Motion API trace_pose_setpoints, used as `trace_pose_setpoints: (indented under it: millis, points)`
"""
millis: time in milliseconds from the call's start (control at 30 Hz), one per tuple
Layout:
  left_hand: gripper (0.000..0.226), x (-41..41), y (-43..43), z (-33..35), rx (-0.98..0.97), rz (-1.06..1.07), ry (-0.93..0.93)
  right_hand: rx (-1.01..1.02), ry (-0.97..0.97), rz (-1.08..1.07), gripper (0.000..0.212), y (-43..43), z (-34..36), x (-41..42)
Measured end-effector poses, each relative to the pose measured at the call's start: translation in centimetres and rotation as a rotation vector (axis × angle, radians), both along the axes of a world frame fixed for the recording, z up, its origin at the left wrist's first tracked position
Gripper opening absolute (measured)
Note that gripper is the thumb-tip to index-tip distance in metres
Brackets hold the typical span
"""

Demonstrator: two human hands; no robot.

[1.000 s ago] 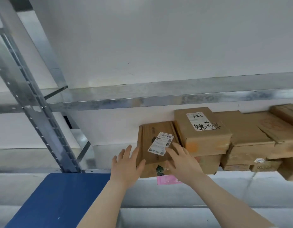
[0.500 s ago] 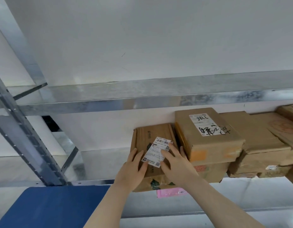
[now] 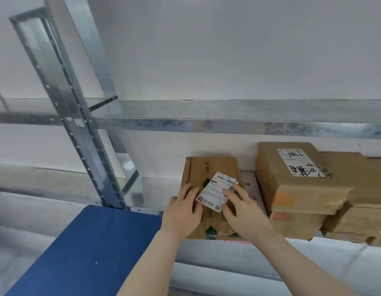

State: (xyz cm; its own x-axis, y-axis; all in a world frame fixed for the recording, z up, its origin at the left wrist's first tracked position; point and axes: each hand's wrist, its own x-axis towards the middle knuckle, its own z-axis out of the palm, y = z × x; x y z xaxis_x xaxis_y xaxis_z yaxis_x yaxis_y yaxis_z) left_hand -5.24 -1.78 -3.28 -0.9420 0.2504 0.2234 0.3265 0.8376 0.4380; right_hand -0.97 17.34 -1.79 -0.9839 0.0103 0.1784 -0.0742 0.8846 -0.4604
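On a metal shelf [image 3: 155, 192], the left hand [image 3: 183, 209] and right hand [image 3: 244, 213] lay flat, fingers uncurled, atop a cardboard box [image 3: 213, 167] beside stacked parcels [image 3: 292, 182]; dragged ungripped, it risked tipping off the edge.

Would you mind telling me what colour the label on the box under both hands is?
The label is white with black print, clearest in the head view.

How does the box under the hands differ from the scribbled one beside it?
The box under the hands bears a tilted barcode label; the scribbled box has a straight label. The left hand and right hand rest on the first; the second is untouched, stacked on another box. Both are brown cardboard.
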Motion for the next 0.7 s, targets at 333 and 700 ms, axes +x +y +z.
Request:
trace_pose_setpoints:
  millis: [333,700]
  points:
    - [0.045,16.2,-14.8,4.6,0.022,0.649,0.02,-0.041,0.071,0.593,0.049,-16.9,3.0,3.5]
    - [0.045,47.6,-28.4,1.6,-0.025,1.358,-0.011,-0.118,0.001,1.31,0.047,-39.9,-1.1,25.4]
